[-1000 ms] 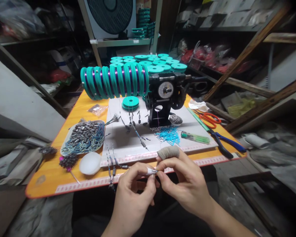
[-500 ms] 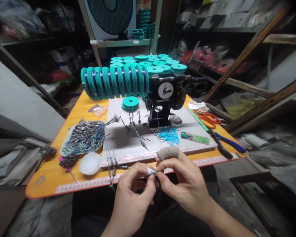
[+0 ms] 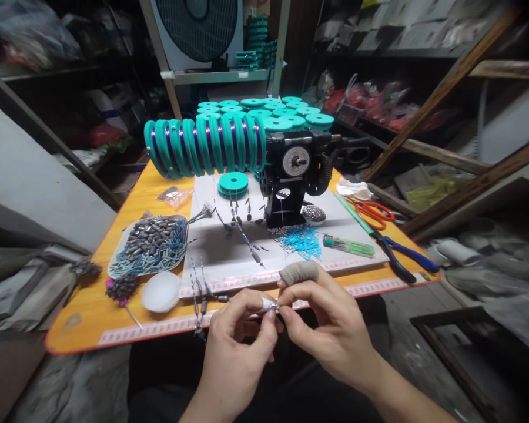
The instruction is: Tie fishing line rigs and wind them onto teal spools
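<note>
My left hand (image 3: 242, 343) and my right hand (image 3: 326, 323) meet fingertip to fingertip at the table's front edge. Between their pinched thumbs and index fingers is a small shiny metal piece (image 3: 274, 306), too small to name for sure. Something white covers the left index fingertip. A grey-beige wrap (image 3: 298, 271) sits on one finger of the right hand. Just beyond the hands, dark sinkers strung on lines (image 3: 203, 298) hang over the front edge, and a sinker (image 3: 256, 257) lies on the white board (image 3: 220, 258). Light-blue thin pieces (image 3: 306, 242) are heaped near the right hand.
A black winding machine (image 3: 286, 202) carries a row of teal spools (image 3: 205, 147) with purple line. At left are a tray (image 3: 111, 269) of sinkers and a white bowl (image 3: 161, 292). To the right lie a green cutter knife (image 3: 349, 245), blue-handled pliers (image 3: 405, 255) and orange scissors (image 3: 372, 212).
Both hands stay in almost the same place, still pinched together; the fingertips have shifted only very slightly around the small metal piece.
</note>
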`<state>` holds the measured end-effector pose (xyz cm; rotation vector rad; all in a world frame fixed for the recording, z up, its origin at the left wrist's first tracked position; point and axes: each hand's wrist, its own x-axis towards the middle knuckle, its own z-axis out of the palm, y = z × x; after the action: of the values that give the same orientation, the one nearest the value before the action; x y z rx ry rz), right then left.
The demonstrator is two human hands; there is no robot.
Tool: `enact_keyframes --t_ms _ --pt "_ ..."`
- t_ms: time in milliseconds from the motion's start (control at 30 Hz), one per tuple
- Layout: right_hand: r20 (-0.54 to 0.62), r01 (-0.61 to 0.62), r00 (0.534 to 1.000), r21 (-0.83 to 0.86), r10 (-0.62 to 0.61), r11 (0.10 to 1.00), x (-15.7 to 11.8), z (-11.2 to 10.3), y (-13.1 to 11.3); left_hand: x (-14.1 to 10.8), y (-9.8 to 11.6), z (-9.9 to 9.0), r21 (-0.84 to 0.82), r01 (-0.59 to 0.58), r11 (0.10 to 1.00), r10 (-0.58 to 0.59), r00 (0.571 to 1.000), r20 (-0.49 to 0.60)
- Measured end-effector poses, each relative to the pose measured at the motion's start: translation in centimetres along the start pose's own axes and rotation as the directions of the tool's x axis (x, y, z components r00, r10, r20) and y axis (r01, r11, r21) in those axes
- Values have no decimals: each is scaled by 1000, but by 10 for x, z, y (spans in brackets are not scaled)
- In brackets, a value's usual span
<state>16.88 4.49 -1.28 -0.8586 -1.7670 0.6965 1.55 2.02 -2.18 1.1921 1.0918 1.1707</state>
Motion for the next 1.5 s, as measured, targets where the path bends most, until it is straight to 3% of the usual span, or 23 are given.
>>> enact_keyframes --t_ms 533,700,867,1033,1333,1500 --pt "15 -16 1000 -11 17 1000 1 0 0 -1 -4 -1 49 -93 994 94 996 -11" --pt "41 64 997 -112 -60 992 1 1 -1 -1 -4 -3 48 -109 993 111 992 -53" --pt "49 142 990 -196 -135 970 -1 3 0 1 -3 -4 -65 -43 997 36 995 -95" --pt "68 210 978 -250 -199 945 -4 6 1 2 0 -5 -111 -48 993 37 994 -99" --pt "101 261 965 -292 -242 920 -9 5 -1 -1 3 -8 90 -126 988 134 987 -84" --pt "86 254 967 -283 -239 925 -6 7 -3 -2 2 -11 287 -314 905 339 940 -39"
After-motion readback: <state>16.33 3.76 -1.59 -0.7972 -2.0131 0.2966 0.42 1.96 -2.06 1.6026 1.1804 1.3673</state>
